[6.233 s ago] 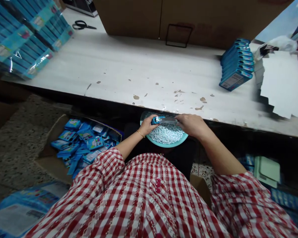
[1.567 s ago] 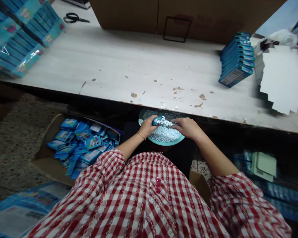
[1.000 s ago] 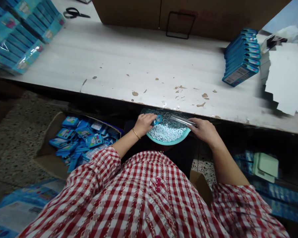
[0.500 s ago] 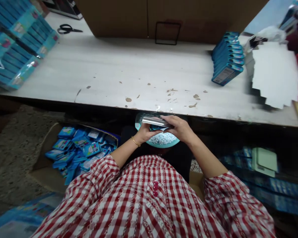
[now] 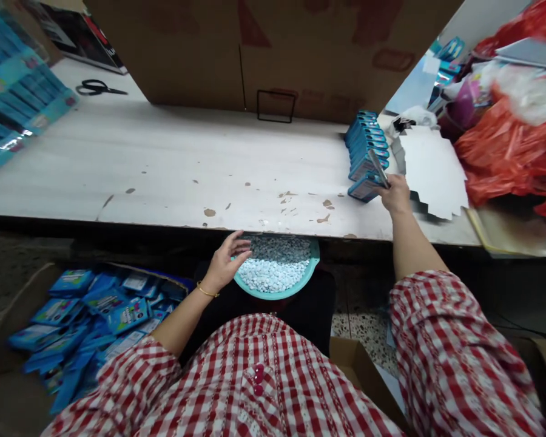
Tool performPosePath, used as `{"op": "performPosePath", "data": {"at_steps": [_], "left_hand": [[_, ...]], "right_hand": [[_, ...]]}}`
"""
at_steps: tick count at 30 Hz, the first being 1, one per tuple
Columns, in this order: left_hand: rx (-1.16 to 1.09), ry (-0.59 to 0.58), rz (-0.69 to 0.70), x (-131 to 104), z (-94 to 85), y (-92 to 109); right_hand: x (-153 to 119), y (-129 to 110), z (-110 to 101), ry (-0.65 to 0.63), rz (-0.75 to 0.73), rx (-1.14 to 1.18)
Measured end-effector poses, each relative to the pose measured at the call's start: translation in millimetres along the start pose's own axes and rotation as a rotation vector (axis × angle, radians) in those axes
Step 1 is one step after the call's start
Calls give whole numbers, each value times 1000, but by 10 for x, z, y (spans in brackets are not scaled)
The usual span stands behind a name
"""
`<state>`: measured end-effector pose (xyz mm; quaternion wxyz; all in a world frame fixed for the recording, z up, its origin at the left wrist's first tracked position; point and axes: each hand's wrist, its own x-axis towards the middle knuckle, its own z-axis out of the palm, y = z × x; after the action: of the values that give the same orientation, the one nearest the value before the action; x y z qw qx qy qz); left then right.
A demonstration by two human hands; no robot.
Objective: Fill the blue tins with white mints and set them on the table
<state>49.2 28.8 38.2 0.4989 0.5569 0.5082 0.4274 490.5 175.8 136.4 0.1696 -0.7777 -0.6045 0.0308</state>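
Observation:
My left hand (image 5: 227,262) is empty, its fingers apart, at the left rim of a turquoise basin (image 5: 275,296). Small white pellets (image 5: 273,273) fill the basin, which sits in my lap under the table edge. Over the table to the right, my right hand (image 5: 395,194) is closed around a narrow silver metal piece (image 5: 379,169). Its fingers also reach a small blue box (image 5: 364,187) at the near end of a row of standing blue boxes (image 5: 364,142). Whether they grip that box is hidden.
A large cardboard box (image 5: 200,54) stands at the back of the white table (image 5: 173,158). Black scissors (image 5: 100,88) and wrapped blue packs (image 5: 22,97) lie left. White cards (image 5: 432,170) and red plastic bags (image 5: 505,152) are right. A carton of blue boxes (image 5: 109,309) stands low left.
My right hand has moved from above the basin to the row of blue boxes, taking the silver piece along. My left hand has let go and opened. The view has shifted.

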Motion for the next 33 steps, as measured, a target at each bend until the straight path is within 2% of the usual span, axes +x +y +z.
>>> {"op": "performPosePath", "data": {"at_steps": [3,5,8,10,11,12,13,15,18,21,24,28,30,33], "left_hand": [[49,122,25,-85,-288,-132],[90,298,48,-165,-589,-272],[200,683,-30,-379,-1103,-572],[328,868,-226,-610,-1416,-817],[418,884,-370,-747,-1556,-953],[517,826,-535,-892,-1684,-1097],[594,697,-700,-1042,-1795,-1247],[595,601,-825,-1336,-1952,-1540],[566,474,-930,-1682,-1984,-1900],[550,324,-967,-1830,-1860,-2167],[557,203,-912,-1759,-1716,-2391],[567,62,-881,-1486,-1546,-2621],[583,12,-892,-1379,-1456,-2676],[638,5,-914,-1347,-1330,-2670]], "right_hand": [[85,-26,39,117,-2,13],[-9,-44,82,197,-4,4],[-389,-120,252,249,45,55],[-767,-242,450,218,53,202],[-973,-325,563,203,27,264],[-1180,-419,677,204,-10,316],[-1381,-521,783,204,-42,361],[-1743,-730,949,84,-68,443],[-2119,-1009,1049,-152,-37,513],[-2269,-1183,1032,-270,13,459],[-2310,-1244,995,-300,62,384],[-2405,-1253,961,-329,79,312],[-2480,-1259,934,-350,98,309],[-2586,-1263,876,-383,146,287]]}}
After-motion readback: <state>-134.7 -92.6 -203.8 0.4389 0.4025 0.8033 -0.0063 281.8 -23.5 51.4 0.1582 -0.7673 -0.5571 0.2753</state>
